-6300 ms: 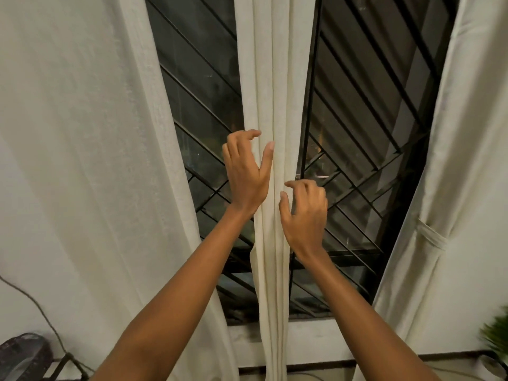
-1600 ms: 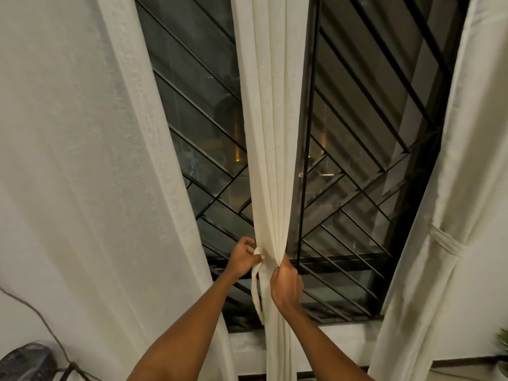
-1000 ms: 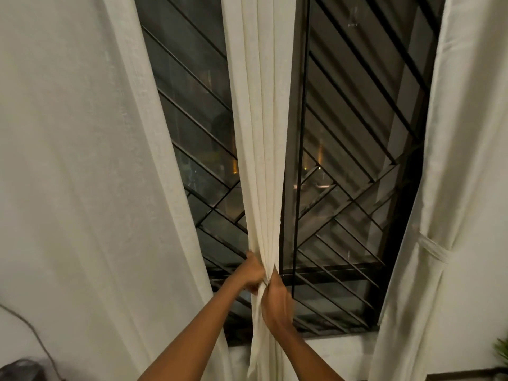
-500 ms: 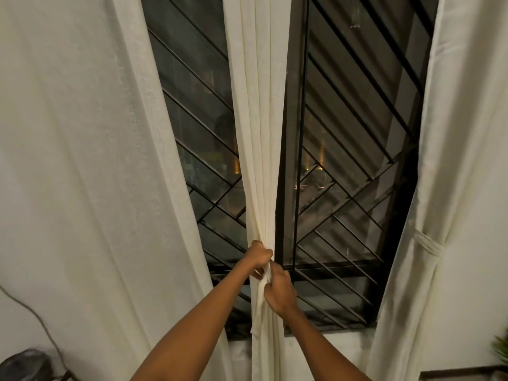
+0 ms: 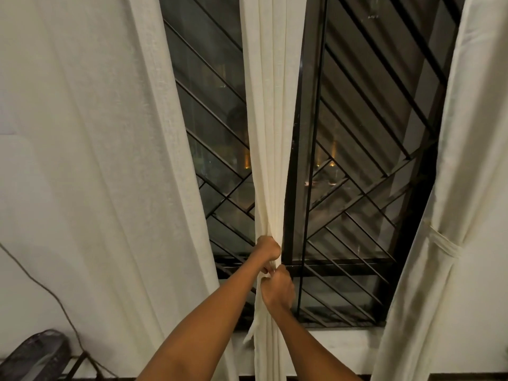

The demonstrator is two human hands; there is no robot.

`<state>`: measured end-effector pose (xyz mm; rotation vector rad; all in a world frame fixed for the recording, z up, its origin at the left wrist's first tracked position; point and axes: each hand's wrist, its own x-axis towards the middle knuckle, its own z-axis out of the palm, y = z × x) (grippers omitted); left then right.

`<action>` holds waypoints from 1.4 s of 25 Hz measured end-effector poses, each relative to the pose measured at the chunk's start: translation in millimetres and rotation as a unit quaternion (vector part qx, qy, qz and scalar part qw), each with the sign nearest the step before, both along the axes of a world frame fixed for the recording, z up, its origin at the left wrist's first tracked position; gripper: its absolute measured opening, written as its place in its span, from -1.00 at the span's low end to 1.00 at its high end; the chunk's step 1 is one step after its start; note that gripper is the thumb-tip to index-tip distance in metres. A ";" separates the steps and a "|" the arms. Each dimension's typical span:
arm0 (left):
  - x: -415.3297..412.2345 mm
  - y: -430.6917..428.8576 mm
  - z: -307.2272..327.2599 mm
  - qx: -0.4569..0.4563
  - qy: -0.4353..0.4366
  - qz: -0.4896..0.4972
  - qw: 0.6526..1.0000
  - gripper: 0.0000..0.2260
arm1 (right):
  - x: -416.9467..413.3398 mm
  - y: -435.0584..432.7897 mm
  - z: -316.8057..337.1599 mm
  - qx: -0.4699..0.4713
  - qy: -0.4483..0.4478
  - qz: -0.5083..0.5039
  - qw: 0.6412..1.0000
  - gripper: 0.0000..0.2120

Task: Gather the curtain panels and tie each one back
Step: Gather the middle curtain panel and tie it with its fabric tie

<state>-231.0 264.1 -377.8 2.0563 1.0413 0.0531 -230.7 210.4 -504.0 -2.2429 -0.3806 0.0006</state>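
A cream middle curtain panel [image 5: 272, 119] hangs gathered into narrow folds in front of the window. My left hand [image 5: 268, 250] grips the bunched panel at sill height. Just below it my right hand [image 5: 277, 291] is curled round the tie strip [image 5: 254, 323], whose loose end dangles beside the panel. The two hands touch. The right curtain panel [image 5: 467, 160] is gathered and bound by a cream tie-back [image 5: 442, 244]. The wide left curtain panel [image 5: 90, 160] hangs loose with no tie visible.
A dark window with a black diagonal metal grille [image 5: 365, 166] lies behind the curtains. A white sill [image 5: 343, 345] runs below it. At the lower left a dark round object [image 5: 33, 356] sits on a stand, with a thin cable [image 5: 49, 292] running up the wall.
Since the earliest frame my hands slid down from mid-height on the middle panel to sill height and took up the tie strip. Over the last second they have kept working it, barely moving.
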 end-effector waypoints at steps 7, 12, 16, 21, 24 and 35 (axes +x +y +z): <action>-9.3 28.8 -3.0 0.050 0.011 -0.034 0.998 -0.64 | 41.0 -60.4 -18.6 0.043 0.143 0.280 0.948 -0.72; -5.6 31.3 -3.3 0.029 0.032 -0.052 0.998 -0.68 | 107.9 -113.4 2.7 0.016 0.232 0.338 0.912 -0.74; -4.6 33.7 -1.5 0.014 0.056 -0.061 0.997 -0.67 | 154.9 -126.6 27.7 -0.045 0.196 0.337 0.919 -0.74; -8.3 43.6 -3.1 -0.003 0.068 -0.077 0.995 -0.60 | 203.1 -127.1 58.1 -0.181 0.118 0.342 0.915 -0.72; -12.6 47.5 -5.0 0.000 0.059 -0.104 0.993 -0.58 | 227.1 -125.3 76.0 -0.274 0.073 0.337 0.898 -0.73; -35.0 53.6 -9.5 -0.041 -0.047 -0.197 0.978 -0.59 | 241.1 -60.3 129.7 -0.454 -0.207 0.195 0.844 -0.77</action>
